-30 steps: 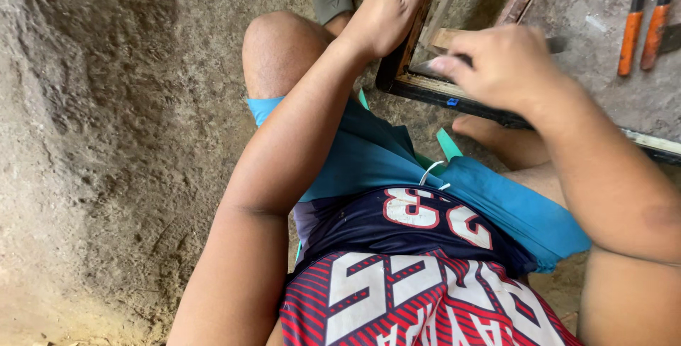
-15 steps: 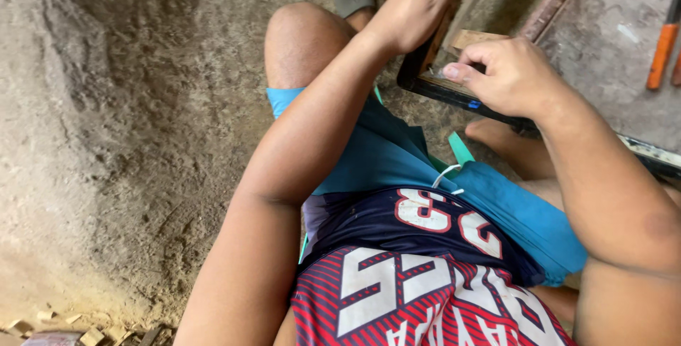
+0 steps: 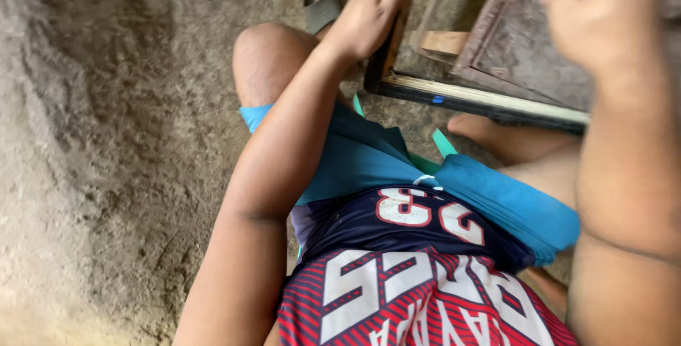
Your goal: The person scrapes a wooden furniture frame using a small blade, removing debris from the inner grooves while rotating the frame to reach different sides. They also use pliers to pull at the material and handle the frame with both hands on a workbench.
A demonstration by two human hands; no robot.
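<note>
I sit on the ground with a dark wooden frame (image 3: pixel 482 101) lying in front of my knees. My left hand (image 3: pixel 369 16) grips the frame's left upright, fingers wrapped over its edge. My right hand (image 3: pixel 582 6) is raised at the top right, above the frame, and is blurred. Its fingers are curled, and I cannot tell whether anything is in them. A brown panel with a raised border (image 3: pixel 525 48) lies inside the frame, and a small pale wood block (image 3: pixel 443 41) rests beside it.
A dark sandal (image 3: pixel 320 2) lies on the rough dirt ground (image 3: pixel 106 140) just left of my left hand. My bare foot (image 3: pixel 489 133) is tucked under the frame's near rail. Blue shorts and a striped jersey fill the lower middle.
My right hand has lifted off the frame's near rail and risen to the top right. The view has shifted closer, and the orange-handled tools have left the frame. My left hand keeps its grip.
</note>
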